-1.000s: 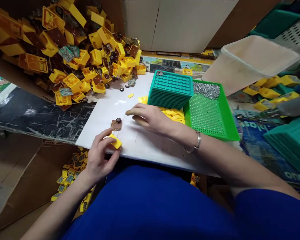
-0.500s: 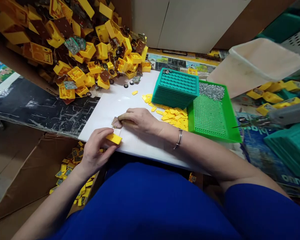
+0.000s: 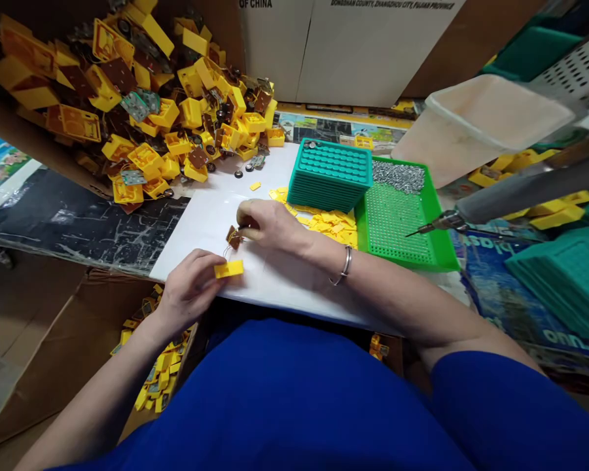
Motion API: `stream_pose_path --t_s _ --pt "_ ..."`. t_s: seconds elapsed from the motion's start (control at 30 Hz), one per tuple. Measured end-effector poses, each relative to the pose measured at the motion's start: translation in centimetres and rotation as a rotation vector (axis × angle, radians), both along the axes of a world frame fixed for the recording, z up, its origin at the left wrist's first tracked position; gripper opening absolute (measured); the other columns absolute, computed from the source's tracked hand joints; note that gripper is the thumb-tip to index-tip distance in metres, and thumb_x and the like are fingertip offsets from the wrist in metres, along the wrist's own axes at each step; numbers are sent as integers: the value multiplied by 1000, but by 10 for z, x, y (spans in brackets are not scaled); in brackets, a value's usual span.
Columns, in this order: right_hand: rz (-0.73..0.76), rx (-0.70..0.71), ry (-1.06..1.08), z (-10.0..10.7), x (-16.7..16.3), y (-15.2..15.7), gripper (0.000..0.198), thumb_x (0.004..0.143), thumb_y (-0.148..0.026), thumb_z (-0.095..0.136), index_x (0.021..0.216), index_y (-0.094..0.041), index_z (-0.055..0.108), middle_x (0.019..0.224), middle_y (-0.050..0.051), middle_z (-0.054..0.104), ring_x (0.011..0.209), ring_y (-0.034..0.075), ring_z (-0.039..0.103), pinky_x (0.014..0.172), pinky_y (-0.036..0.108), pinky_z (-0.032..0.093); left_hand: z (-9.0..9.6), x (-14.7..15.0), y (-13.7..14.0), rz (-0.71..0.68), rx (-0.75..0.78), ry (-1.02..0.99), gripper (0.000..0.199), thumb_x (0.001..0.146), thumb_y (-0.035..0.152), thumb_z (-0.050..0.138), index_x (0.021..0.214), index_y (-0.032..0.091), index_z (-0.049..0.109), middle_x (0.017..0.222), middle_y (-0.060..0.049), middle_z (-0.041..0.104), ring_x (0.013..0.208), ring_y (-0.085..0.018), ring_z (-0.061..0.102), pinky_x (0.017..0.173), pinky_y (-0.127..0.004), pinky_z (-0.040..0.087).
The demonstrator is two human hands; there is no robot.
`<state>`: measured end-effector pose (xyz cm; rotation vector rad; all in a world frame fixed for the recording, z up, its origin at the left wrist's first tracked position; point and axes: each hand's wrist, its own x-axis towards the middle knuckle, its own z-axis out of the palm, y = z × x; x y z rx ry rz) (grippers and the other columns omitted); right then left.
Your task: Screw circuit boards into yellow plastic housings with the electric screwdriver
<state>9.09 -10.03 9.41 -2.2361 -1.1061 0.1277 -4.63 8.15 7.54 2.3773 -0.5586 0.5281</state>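
Observation:
A small yellow plastic case point(image 3: 230, 269) is held between the thumb and fingers of my left hand point(image 3: 189, 284), just above the front edge of the white board. My right hand point(image 3: 269, 226) is closed in a pinch at the right side of a small brown circuit board point(image 3: 232, 237), which is tilted with a corner up. Thin wires run from the circuit board down to the yellow case. My right fingers hide the exact part they grip. Small flat yellow pieces point(image 3: 331, 226) lie in a heap beyond my right wrist.
Yellow cases with wired boards point(image 3: 147, 157) spill from a carton at left. Stacked teal trays point(image 3: 331, 173) stand beside a green tray point(image 3: 446, 252) of metal screws. An electric screwdriver point(image 3: 471, 209) hangs at right. Below left, a carton point(image 3: 53, 366) holds yellow cases.
The circuit board has turned from lying flatter to tilted, and my right hand has shifted slightly away from me. The yellow case has turned in my left hand. The whole view has shifted slightly.

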Motion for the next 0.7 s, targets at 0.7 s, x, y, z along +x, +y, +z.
stream_pose_path --t_s 0.7 --pt "-165 -175 -515 -36 -90 -142 23 98 -22 49 103 -16 70 89 7 71 78 18 55 71 31 45 6 29 -63 -255 90 1 33 81 10 58 111 23 55 116 -12 60 104 -26 60 86 -43 53"
